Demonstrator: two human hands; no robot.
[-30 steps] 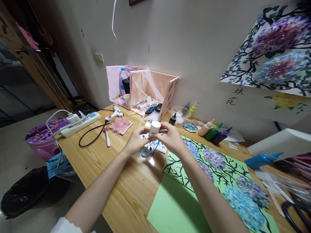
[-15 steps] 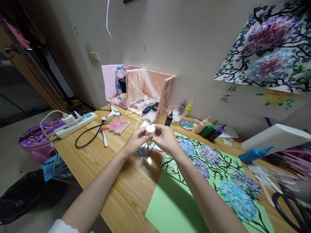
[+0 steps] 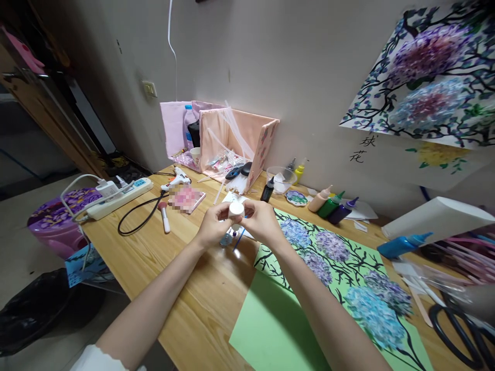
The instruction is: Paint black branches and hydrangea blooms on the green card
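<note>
Between my two hands is a white squeeze bottle point(image 3: 236, 209), held upside down with its base toward me and a dark bluish tip below. My left hand point(image 3: 213, 224) grips it from the left, fingers curled round it. From the other side my right hand point(image 3: 263, 220) presses its thumb and fingers against the same bottle. Under the tip lies a small light-blue round thing point(image 3: 226, 239), partly covered by my left hand. A thin blue stick point(image 3: 239, 239) slants beside it. White paper point(image 3: 232, 198) shows behind my hands.
A green sheet with painted flowers point(image 3: 332, 245) lies at right. Paint bottles point(image 3: 320, 199), a clear bowl point(image 3: 284, 178) and a fabric box point(image 3: 266, 144) stand along the wall. Glue gun point(image 3: 178, 178), brush point(image 3: 164, 216) and power strip point(image 3: 124, 198) are left; black scissors point(image 3: 456, 324) lie right.
The bottle is tipped a little more toward me and sits slightly lower, both hands still on it. The whole view has shifted slightly.
</note>
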